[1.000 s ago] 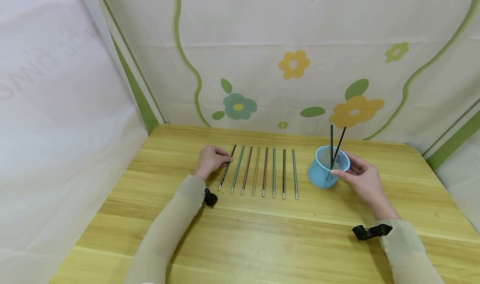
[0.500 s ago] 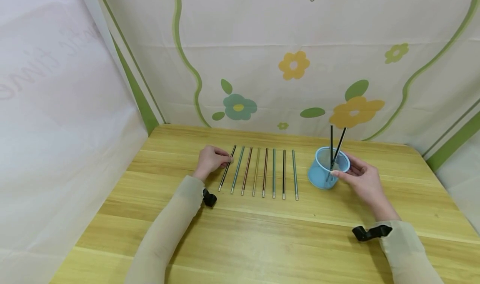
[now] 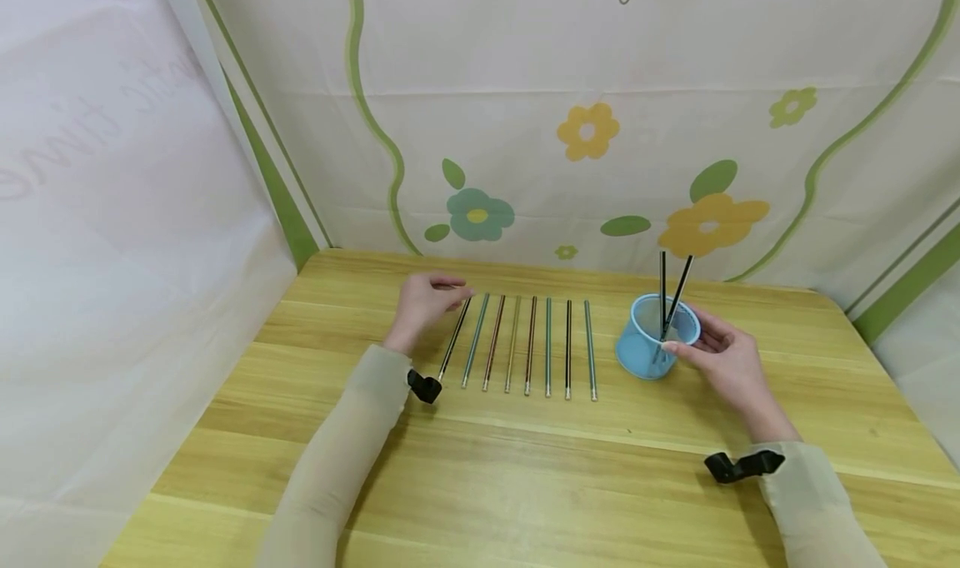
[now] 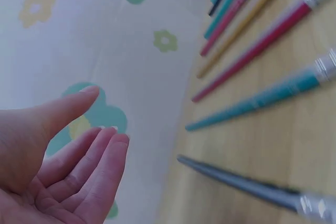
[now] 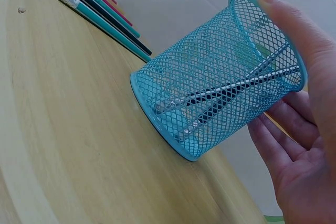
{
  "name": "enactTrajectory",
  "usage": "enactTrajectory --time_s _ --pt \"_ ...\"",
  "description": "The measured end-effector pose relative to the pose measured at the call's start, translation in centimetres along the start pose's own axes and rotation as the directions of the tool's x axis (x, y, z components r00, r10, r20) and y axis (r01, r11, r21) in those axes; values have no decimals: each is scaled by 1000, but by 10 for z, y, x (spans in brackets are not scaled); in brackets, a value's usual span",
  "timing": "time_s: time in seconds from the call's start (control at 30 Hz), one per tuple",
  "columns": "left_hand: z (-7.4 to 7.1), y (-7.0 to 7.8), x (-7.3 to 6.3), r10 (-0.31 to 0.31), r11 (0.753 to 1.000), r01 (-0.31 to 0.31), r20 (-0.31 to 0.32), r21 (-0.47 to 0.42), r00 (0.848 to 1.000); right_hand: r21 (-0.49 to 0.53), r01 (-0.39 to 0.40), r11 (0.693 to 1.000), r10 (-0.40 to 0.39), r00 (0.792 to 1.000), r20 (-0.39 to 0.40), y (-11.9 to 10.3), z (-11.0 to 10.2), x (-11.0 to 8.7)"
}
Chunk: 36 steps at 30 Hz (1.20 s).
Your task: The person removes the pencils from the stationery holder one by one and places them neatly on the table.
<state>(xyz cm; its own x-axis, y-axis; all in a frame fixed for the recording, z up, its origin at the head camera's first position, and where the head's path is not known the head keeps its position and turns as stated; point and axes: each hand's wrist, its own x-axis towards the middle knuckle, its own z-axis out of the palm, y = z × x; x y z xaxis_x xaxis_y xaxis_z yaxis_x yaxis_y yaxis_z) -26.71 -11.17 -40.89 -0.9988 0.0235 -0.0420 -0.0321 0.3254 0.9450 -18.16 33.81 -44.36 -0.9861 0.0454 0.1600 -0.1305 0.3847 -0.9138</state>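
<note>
My left hand [image 3: 426, 306] hovers at the far end of the leftmost black pencil [image 3: 454, 339]. In the left wrist view its thumb and fingers [image 4: 107, 174] are apart with nothing between them, and the black pencil [image 4: 236, 180] lies on the wood beside it. With thumb at the rim and fingers around the far side, my right hand [image 3: 731, 370] holds a blue mesh pencil holder [image 3: 643, 357]. Two dark pencils [image 3: 663, 281] lean crossed inside it; their eraser ends show through the mesh [image 5: 199, 66] at the bottom.
Right of the black pencil, several more lie in a spaced row, among them a teal pencil [image 3: 476, 339], a yellow pencil [image 3: 513, 343] and another teal pencil [image 3: 590, 351] nearest the holder. The wooden table [image 3: 525, 485] meets a flowered cloth backdrop [image 3: 525, 135] behind.
My left hand has let go of the leftmost black pencil and moved up and slightly away toward its far tip. The right hand and the pencil holder have not moved.
</note>
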Motion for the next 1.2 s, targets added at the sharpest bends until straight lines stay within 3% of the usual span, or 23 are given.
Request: enactTrajectory --time_s 0.27,0.63,0.97,1.2 --pt "22 25 -4 91 996 -91 11 -18 996 -10 5 1000 -5 1000 2 0 -1 0" --pt "80 52 -10 193 980 -184 135 -74 972 -13 7 1000 -7 1000 3 -1 0 -1" --pt "135 72 -8 241 962 -203 218 -184 946 -17 14 1000 -14 1000 6 0 0 1" --pt "167 85 -5 236 963 -196 225 -187 945 -14 15 1000 -15 1000 7 -1 1 1"
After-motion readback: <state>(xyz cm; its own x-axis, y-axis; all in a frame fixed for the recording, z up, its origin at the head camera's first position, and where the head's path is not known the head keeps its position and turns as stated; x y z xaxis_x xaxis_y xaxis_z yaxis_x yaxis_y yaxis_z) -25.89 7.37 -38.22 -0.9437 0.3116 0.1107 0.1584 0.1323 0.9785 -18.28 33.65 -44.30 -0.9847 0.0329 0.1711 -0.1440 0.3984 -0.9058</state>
